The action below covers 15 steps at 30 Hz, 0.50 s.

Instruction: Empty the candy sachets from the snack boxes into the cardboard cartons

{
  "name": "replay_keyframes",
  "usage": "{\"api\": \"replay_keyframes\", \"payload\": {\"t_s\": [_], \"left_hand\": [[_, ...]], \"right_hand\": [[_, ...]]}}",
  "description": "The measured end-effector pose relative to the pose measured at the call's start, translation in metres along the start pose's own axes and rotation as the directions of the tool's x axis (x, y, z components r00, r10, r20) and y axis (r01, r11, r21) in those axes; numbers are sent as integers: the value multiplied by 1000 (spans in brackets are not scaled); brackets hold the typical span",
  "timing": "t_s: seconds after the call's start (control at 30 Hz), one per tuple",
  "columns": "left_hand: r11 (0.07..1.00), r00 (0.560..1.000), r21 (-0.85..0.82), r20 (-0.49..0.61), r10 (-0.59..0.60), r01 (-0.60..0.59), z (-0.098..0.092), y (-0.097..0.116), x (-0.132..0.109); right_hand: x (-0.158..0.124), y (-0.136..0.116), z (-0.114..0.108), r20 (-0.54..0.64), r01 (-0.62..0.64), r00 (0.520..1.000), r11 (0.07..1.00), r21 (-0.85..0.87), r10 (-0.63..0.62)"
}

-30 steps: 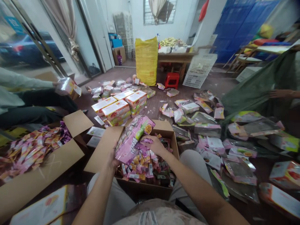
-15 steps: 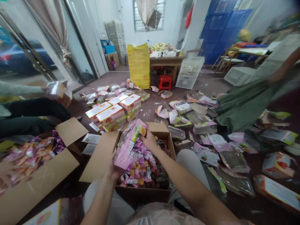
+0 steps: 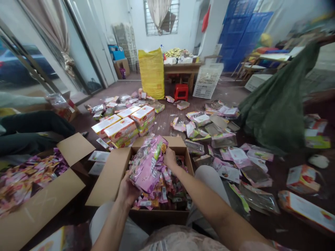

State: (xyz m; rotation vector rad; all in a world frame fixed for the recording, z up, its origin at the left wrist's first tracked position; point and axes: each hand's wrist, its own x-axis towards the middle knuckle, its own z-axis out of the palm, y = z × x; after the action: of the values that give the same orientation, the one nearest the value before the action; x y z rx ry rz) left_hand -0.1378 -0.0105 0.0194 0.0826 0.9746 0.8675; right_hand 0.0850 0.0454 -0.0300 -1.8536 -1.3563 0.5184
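Observation:
A pink box (image 3: 148,163) wrapped in clear film is held tilted over an open cardboard carton (image 3: 112,177) between my knees. My left hand (image 3: 127,190) grips the box's near end from below, fingers closed round it. My right hand (image 3: 170,157) holds the far end by the yellow fruit picture. The carton is full of small pink and yellow sachets (image 3: 162,190).
A second open carton of sachets (image 3: 28,174) stands at my left. Stacked boxes (image 3: 123,125) lie ahead, loose flat packs (image 3: 230,153) cover the floor at right. A person's sleeve (image 3: 21,101) at far left holds a wrapped pack. Someone in green (image 3: 277,108) stands at right.
The pink box has sunk a little lower toward the carton and turned slightly. The person in green has shifted further right. The view has drifted left.

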Motion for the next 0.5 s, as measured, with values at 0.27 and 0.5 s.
{"api": "replay_keyframes", "payload": {"t_s": [0.27,0.5], "left_hand": [[950,980,294,-128,153,-110,2,38,-3],[597,712,458,123,692,-659,-3,64,18]], "right_hand": [[19,17,-41,91,131,987,991,3,-131],[-6,26,-30,153,118,976,970,213,-152]]}}
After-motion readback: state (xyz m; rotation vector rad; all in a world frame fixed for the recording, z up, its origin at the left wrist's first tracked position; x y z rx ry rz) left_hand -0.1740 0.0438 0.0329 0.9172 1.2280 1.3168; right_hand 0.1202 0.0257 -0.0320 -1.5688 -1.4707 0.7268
